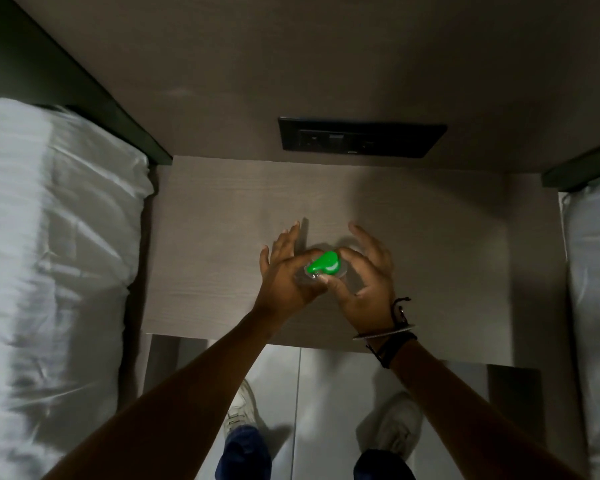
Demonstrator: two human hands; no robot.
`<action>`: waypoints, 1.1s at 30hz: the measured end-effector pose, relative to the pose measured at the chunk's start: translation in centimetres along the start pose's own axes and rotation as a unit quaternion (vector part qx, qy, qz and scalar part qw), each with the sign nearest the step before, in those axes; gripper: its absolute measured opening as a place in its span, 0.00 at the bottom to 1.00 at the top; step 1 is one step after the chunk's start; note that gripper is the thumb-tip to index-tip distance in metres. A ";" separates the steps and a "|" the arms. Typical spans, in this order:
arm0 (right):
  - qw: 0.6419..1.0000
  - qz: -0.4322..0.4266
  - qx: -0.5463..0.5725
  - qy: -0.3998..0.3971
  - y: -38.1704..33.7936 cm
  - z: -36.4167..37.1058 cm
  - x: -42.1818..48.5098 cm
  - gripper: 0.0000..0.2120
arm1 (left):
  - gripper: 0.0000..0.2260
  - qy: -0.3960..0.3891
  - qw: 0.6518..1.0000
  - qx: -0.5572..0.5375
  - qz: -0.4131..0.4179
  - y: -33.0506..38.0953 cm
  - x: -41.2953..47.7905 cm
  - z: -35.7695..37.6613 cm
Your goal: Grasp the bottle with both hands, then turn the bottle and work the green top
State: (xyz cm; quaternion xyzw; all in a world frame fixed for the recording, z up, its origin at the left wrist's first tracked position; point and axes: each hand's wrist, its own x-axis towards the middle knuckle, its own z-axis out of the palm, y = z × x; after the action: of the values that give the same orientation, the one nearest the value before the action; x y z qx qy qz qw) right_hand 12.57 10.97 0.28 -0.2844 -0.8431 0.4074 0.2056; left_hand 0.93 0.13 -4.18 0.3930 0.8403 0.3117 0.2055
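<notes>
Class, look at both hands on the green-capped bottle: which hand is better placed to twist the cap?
Right hand: its thumb and forefinger flank the green cap; the left hand holds the clear bottle.

Green-topped clear container (323, 266) above the nightstand (222, 209)

It is small, round and see-through, with a bright green teardrop-shaped top, tilted, held between 2 hands over the middle of the nightstand, nearer its front edge.
</notes>
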 end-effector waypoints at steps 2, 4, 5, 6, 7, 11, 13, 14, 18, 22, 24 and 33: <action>1.000 -0.017 0.001 0.013 0.3 0.3 0.1 0.16 | 0.29 0.001 1.000 0.001 -0.006 0.1 -0.1 0.1; 1.000 -0.020 0.007 0.022 0.3 0.5 0.3 0.14 | 0.28 0.005 1.000 0.003 -0.011 0.0 -0.2 0.2; 1.000 -0.018 0.007 0.023 0.4 0.6 0.2 0.13 | 0.27 0.006 1.000 0.003 -0.012 -0.1 -0.2 0.3; 1.000 -0.012 0.004 0.019 0.4 0.7 0.0 0.13 | 0.27 0.005 1.000 0.004 -0.012 -0.3 -0.2 0.3; 1.000 -0.004 -0.003 0.011 0.6 0.8 -0.2 0.13 | 0.27 0.003 1.000 0.003 -0.011 -0.4 -0.3 0.5; 0.999 0.027 -0.031 -0.016 0.6 1.0 -0.3 0.13 | 0.25 0.008 1.000 -0.008 -0.016 -0.5 -0.3 0.7; 0.999 0.029 -0.039 -0.020 0.6 1.0 0.0 0.14 | 0.25 0.014 1.000 -0.008 -0.021 -0.4 -0.2 0.6; 0.998 0.030 -0.042 -0.020 0.6 1.0 0.0 0.17 | 0.25 0.015 1.000 -0.008 -0.021 -0.4 -0.1 0.5; 0.998 0.029 -0.028 -0.049 0.6 0.8 0.0 0.29 | 0.24 0.023 1.000 -0.006 -0.006 -0.5 -0.2 0.7; 0.998 0.009 -0.031 -0.051 0.9 0.5 0.9 0.17 | 0.23 0.024 0.999 -0.015 -0.028 -0.4 -0.2 0.9; 0.997 0.027 -0.055 -0.038 0.8 0.7 1.3 0.19 | 0.24 0.025 0.999 -0.015 -0.031 -0.3 -0.1 0.9; 0.993 0.006 -0.106 -0.047 0.8 1.2 0.4 0.30 | 0.26 0.033 0.999 -0.009 -0.011 -0.6 -0.4 1.1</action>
State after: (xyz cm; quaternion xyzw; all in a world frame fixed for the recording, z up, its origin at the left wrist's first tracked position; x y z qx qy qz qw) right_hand 11.84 10.94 -0.98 -0.2904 -0.8884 0.3301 0.1320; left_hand 1.50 -0.07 -5.28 0.3713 0.8480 0.3298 0.1851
